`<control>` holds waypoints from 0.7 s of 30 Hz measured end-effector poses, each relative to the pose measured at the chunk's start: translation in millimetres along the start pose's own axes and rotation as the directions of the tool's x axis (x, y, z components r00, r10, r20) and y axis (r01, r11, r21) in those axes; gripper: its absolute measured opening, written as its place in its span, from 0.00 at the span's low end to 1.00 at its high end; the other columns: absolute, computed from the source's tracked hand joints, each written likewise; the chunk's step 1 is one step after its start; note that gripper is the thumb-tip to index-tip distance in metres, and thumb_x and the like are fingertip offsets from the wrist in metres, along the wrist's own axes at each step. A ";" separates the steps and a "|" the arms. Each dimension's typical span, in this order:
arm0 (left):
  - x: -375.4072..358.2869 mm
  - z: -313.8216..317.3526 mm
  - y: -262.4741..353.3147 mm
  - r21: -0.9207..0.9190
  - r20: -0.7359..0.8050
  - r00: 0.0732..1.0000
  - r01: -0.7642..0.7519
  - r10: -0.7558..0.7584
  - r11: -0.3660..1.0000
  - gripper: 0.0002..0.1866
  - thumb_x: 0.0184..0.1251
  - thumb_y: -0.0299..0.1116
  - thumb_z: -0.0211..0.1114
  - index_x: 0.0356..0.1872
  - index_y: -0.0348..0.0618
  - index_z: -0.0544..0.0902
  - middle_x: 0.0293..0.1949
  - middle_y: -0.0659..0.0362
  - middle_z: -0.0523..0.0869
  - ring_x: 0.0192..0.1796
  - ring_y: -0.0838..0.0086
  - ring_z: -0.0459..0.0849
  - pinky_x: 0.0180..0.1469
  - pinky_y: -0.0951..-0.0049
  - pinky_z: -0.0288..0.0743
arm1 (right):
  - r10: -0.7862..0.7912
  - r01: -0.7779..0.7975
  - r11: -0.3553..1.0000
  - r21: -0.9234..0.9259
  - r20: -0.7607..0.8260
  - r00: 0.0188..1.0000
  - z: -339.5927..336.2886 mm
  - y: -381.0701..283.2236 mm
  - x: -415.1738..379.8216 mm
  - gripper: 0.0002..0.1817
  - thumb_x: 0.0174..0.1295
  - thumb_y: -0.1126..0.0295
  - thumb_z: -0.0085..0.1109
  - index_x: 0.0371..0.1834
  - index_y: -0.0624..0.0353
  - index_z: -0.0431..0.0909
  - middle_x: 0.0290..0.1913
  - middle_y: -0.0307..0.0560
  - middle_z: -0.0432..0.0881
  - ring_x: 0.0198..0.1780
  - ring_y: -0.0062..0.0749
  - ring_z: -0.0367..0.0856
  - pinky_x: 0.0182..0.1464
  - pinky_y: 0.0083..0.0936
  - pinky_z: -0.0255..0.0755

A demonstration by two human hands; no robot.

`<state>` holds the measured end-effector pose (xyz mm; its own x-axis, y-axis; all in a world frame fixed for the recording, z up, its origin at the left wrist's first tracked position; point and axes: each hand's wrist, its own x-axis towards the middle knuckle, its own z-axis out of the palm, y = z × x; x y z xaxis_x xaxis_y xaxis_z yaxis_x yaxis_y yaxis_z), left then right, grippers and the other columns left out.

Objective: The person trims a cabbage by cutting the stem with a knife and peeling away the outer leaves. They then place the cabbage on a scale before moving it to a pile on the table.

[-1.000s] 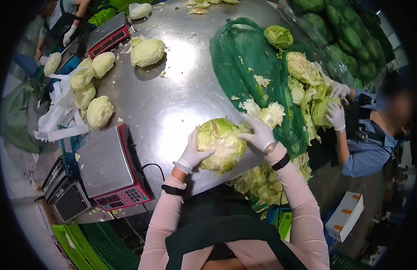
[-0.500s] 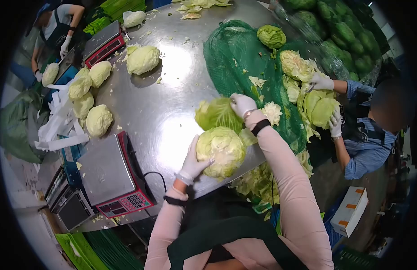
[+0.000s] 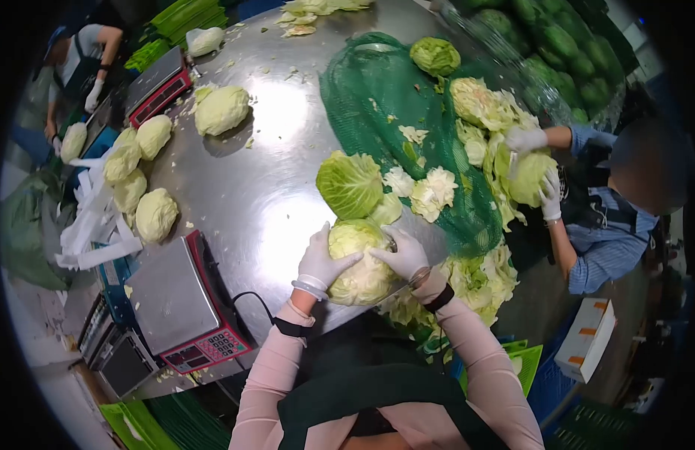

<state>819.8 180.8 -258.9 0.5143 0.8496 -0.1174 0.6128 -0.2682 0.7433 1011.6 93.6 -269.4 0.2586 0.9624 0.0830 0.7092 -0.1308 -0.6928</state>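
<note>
A pale green cabbage (image 3: 356, 277) sits at the near edge of the metal table, between my two gloved hands. My left hand (image 3: 325, 259) grips its left side, thumb across the top. On the right side, my right hand (image 3: 404, 255) is closed against it, thumb also on top. A small dark thing shows at the right fingers, and a thin grey edge near that wrist; I cannot make out what they are. Just beyond the cabbage lies a loose green outer leaf (image 3: 349, 184), with paler leaf pieces (image 3: 434, 193) to its right.
A green net sack (image 3: 377, 97) with a cabbage (image 3: 435, 56) lies across the table. Peeled cabbages (image 3: 157, 215) and a red scale (image 3: 175, 300) stand at left. Trimmed leaves (image 3: 475, 285) are heaped at right, where a co-worker's gloved hands (image 3: 550, 193) hold another cabbage.
My right hand has left the loose leaf and come back onto the cabbage. That leaf now lies flat on the table. The view has shifted slightly.
</note>
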 end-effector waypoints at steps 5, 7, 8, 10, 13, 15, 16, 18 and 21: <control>-2.2 0.6 -2.0 -0.013 0.025 0.999 0.045 -0.045 0.999 0.50 0.43 0.56 0.72 0.61 0.27 0.63 0.52 0.38 0.73 0.55 0.50 0.74 0.57 0.63 0.69 | 0.220 -0.224 0.972 0.064 0.063 0.973 -7.6 9.8 1.6 0.24 0.53 0.56 0.61 0.49 0.60 0.75 0.39 0.60 0.81 0.40 0.50 0.80 0.44 0.37 0.73; -9.3 0.8 -5.0 -0.039 -0.005 1.000 0.016 -0.017 0.999 0.49 0.43 0.55 0.73 0.60 0.27 0.63 0.51 0.38 0.73 0.55 0.51 0.74 0.57 0.63 0.69 | 0.412 -0.378 0.876 -0.300 0.058 0.909 -3.5 40.1 2.7 0.19 0.55 0.58 0.58 0.45 0.59 0.76 0.35 0.59 0.81 0.38 0.51 0.80 0.42 0.39 0.73; -17.1 0.8 -6.4 -0.054 -0.037 0.999 0.020 -0.022 0.998 0.48 0.44 0.54 0.73 0.59 0.28 0.64 0.52 0.38 0.73 0.55 0.52 0.74 0.57 0.63 0.69 | 0.409 -0.376 0.877 -0.299 0.056 0.911 -5.6 54.2 2.8 0.19 0.55 0.58 0.58 0.45 0.59 0.76 0.35 0.59 0.81 0.38 0.51 0.80 0.42 0.39 0.73; -28.2 -6.6 -8.6 -0.065 -0.081 0.996 0.033 -0.039 0.997 0.46 0.44 0.53 0.73 0.58 0.28 0.65 0.52 0.38 0.73 0.55 0.53 0.74 0.57 0.64 0.69 | 0.262 -0.279 0.950 -0.137 -0.132 0.956 -7.5 74.5 3.5 0.14 0.55 0.62 0.60 0.41 0.57 0.77 0.32 0.53 0.81 0.34 0.47 0.80 0.37 0.35 0.73; -45.7 -17.5 -11.2 -0.204 0.296 0.842 0.518 -0.452 0.831 0.48 0.46 0.52 0.73 0.62 0.29 0.61 0.57 0.37 0.69 0.59 0.56 0.72 0.58 0.65 0.67 | 0.277 -0.276 0.961 0.038 -0.032 0.960 -42.7 16.3 -0.7 0.22 0.54 0.57 0.60 0.48 0.58 0.74 0.36 0.55 0.81 0.38 0.49 0.80 0.41 0.36 0.73; -53.9 8.5 -29.4 -0.353 0.174 0.949 0.311 -0.265 0.883 0.50 0.45 0.51 0.73 0.63 0.29 0.58 0.58 0.37 0.69 0.59 0.56 0.72 0.59 0.65 0.67 | 0.318 -0.329 0.937 0.117 0.105 0.942 -31.8 0.0 -19.5 0.27 0.53 0.52 0.60 0.52 0.57 0.73 0.39 0.56 0.81 0.41 0.50 0.80 0.44 0.38 0.73; -56.2 20.6 -38.0 -0.469 0.024 0.998 0.068 -0.064 0.880 0.52 0.45 0.51 0.74 0.65 0.29 0.55 0.58 0.37 0.69 0.60 0.56 0.72 0.59 0.66 0.67 | 0.165 -0.166 0.986 0.012 0.079 0.983 -16.3 -2.0 -35.8 0.28 0.54 0.52 0.59 0.54 0.57 0.71 0.41 0.56 0.80 0.41 0.50 0.80 0.44 0.38 0.73; -54.9 19.2 -27.9 -0.412 0.027 0.997 0.077 -0.072 0.908 0.55 0.44 0.50 0.74 0.67 0.30 0.52 0.58 0.38 0.70 0.59 0.56 0.72 0.60 0.66 0.67 | 0.000 0.007 0.994 -0.107 0.066 0.998 -5.2 -8.3 -48.8 0.29 0.54 0.52 0.58 0.56 0.56 0.70 0.42 0.56 0.80 0.41 0.50 0.80 0.45 0.38 0.73; -57.0 14.4 -14.6 -0.347 0.065 0.984 0.176 -0.164 0.921 0.54 0.44 0.50 0.74 0.67 0.31 0.53 0.58 0.39 0.69 0.60 0.55 0.72 0.60 0.65 0.67 | 0.086 -0.079 0.989 -0.128 0.050 0.995 -3.9 -14.3 -55.1 0.28 0.55 0.55 0.56 0.56 0.57 0.69 0.45 0.57 0.78 0.38 0.52 0.80 0.43 0.40 0.74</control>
<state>790.2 129.8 -272.6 0.4447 0.8509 -0.2797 0.4465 0.0601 0.8928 989.8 41.6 -261.3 0.2857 0.9582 -0.0132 0.7646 -0.2363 -0.5996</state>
